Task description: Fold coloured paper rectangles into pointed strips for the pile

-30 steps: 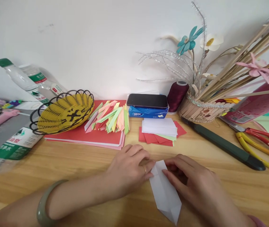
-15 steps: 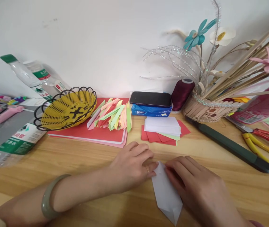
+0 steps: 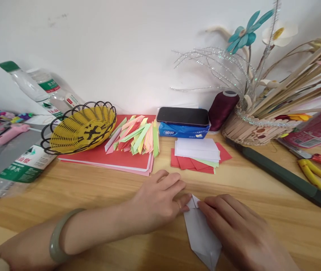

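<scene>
A folded white paper (image 3: 201,233), long and narrow with pointed ends, lies on the wooden table between both hands. A small triangular flap with a crease shows at its far tip. My left hand (image 3: 160,197), with a ring and a pale green bangle (image 3: 60,237), has its thumb and fingertip closed at the left side of that tip. On the other side, my right hand (image 3: 236,229) is closed, its fingertips pressed on the paper's right edge by the flap. The right palm covers part of that edge.
Behind the hands lie small white and red paper sheets (image 3: 197,150), a phone (image 3: 182,116) on a blue tissue pack (image 3: 183,130), and a heap of folded coloured strips (image 3: 138,135). A yellow basket (image 3: 84,130) stands left. A dark green tool (image 3: 285,177) and scissors (image 3: 315,177) lie right.
The paper's far tip now shows a folded triangular flap with a crease. My right fingertips have shifted slightly nearer to me along the edge. The view has moved a little left.
</scene>
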The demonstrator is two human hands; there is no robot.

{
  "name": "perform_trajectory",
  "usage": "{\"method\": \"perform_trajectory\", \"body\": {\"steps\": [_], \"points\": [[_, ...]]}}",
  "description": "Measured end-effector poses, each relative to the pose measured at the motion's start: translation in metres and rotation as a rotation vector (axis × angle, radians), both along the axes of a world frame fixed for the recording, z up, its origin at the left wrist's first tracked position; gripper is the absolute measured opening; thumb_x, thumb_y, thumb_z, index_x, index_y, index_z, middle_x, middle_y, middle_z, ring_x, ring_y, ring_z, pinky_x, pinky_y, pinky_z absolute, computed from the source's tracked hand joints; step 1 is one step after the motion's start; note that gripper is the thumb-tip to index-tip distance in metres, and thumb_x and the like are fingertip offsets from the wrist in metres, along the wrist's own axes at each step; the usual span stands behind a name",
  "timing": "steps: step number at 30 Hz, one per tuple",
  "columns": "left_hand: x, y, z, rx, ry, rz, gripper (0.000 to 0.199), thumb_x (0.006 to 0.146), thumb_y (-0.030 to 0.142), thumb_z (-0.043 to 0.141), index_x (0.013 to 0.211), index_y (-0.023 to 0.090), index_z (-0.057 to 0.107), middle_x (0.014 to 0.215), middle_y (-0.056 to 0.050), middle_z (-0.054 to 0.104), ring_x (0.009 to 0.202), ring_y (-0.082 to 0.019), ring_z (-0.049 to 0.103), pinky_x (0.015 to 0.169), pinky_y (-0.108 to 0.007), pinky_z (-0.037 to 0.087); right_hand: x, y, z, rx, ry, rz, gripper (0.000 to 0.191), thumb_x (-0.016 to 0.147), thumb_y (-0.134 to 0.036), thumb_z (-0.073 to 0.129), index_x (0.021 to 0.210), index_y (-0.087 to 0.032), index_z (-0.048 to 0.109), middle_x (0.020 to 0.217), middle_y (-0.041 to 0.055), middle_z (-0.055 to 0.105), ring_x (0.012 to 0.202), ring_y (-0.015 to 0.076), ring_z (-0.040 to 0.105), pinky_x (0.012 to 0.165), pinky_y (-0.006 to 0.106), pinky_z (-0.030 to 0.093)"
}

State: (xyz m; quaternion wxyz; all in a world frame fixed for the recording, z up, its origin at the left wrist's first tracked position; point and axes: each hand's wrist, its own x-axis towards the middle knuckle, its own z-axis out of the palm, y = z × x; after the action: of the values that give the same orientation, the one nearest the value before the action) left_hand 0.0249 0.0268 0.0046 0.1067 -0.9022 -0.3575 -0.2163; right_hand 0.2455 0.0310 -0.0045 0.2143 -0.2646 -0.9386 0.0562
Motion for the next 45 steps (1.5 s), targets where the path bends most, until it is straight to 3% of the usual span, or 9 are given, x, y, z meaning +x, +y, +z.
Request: {"method": "perform_trajectory", "body": {"steps": [8,16,28,33,37,42,45], "points": [[0.004,-0.002,-0.004,-0.013,-0.084,-0.08,0.021,0.091,0.012,0.05,0.071,0.014,0.056,0.073,0.001,0.06,0.078,-0.012,0.052,0.066,-0.028,0.038,0.0,0.001,0.001,0.01,0.003,0.032,0.034,0.092,-0.013,0.029,0.104,-0.014,0.06,0.089,0.0108,0.061,0.079,0.021,0.055,0.068,0.036,0.05],[0.007,-0.004,0.0,-0.15,-0.044,-0.074,0.025,0.093,0.014,0.046,0.071,0.012,0.056,0.071,0.0,0.058,0.075,-0.013,0.05,0.066,-0.03,0.039,0.001,0.001,0.004,0.05,-0.014,0.064,0.038,0.092,-0.01,0.024,0.106,-0.012,0.059,0.088,0.011,0.061,0.079,0.0214,0.055,0.067,0.035,0.049],[0.003,-0.006,0.004,-0.139,0.034,-0.129,0.014,0.093,0.014,0.048,0.091,0.012,0.061,0.08,-0.001,0.058,0.081,-0.015,0.05,0.071,-0.033,0.039,-0.003,0.005,0.012,0.1,0.002,0.1,0.04,0.092,-0.01,0.023,0.097,-0.014,0.063,0.081,0.0104,0.064,0.075,0.0212,0.057,0.064,0.035,0.05],[0.002,-0.006,0.009,-0.129,0.082,-0.144,0.016,0.094,0.013,0.045,0.098,0.01,0.06,0.083,-0.002,0.059,0.085,-0.017,0.05,0.073,-0.034,0.039,-0.003,0.009,0.016,-0.105,0.013,0.074,0.026,0.089,-0.009,0.036,0.096,-0.015,0.06,0.081,0.0066,0.061,0.073,0.0173,0.057,0.062,0.03,0.051],[0.001,-0.007,0.014,-0.127,0.139,-0.16,0.022,0.095,0.012,0.039,0.104,0.009,0.059,0.086,-0.004,0.06,0.088,-0.018,0.051,0.079,-0.036,0.04,-0.005,0.013,0.012,-0.214,0.067,0.026,0.026,0.087,-0.007,0.038,0.102,-0.016,0.058,0.082,0.0049,0.058,0.074,0.0156,0.056,0.062,0.028,0.05],[-0.001,-0.007,0.014,-0.171,0.15,-0.148,0.024,0.096,0.014,0.038,0.106,0.012,0.059,0.097,-0.002,0.063,0.093,-0.017,0.052,0.089,-0.036,0.039,-0.003,0.016,0.011,-0.199,-0.025,0.086,0.027,0.09,-0.011,0.037,0.108,-0.016,0.056,0.086,0.0061,0.057,0.076,0.0173,0.054,0.065,0.03,0.05],[-0.003,-0.006,0.013,-0.151,0.14,-0.171,0.028,0.097,0.013,0.034,0.112,0.011,0.057,0.112,-0.002,0.062,0.11,-0.019,0.048,0.101,-0.039,0.033,0.001,0.016,0.014,-0.07,-0.094,0.158,0.033,0.089,-0.009,0.031,0.112,-0.011,0.055,0.09,0.0091,0.059,0.081,0.0197,0.054,0.071,0.034,0.051]]}}
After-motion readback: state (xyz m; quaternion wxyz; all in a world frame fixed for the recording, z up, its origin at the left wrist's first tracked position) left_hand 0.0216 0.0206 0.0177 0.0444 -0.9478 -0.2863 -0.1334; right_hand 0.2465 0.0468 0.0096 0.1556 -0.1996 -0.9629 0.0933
